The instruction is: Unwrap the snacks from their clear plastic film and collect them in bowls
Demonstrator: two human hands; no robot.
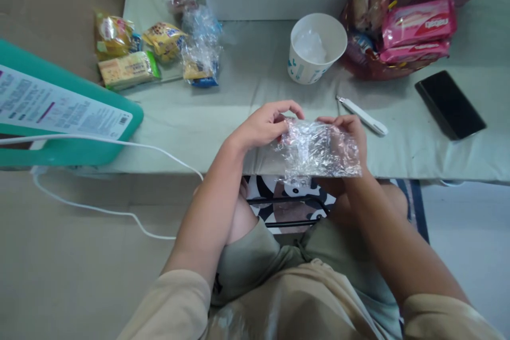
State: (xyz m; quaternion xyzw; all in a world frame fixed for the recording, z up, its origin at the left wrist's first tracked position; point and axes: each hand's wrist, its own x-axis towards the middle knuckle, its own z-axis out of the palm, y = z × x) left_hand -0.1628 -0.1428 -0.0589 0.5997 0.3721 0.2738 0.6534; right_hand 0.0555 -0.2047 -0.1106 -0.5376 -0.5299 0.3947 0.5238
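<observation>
I hold the clear plastic wrapper between both hands, its long axis left to right; left hand pinches its left edge, right hand grips its right edge.

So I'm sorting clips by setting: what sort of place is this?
Probably a home, at a low table over a rug. Both hands, left hand and right hand, hold a clear wrapper; snack packs, a cup and a phone lie about.

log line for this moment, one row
left hand: pinches clear plastic bag | right hand: grips bag's other end | nearby: paper cup, white tool
</observation>
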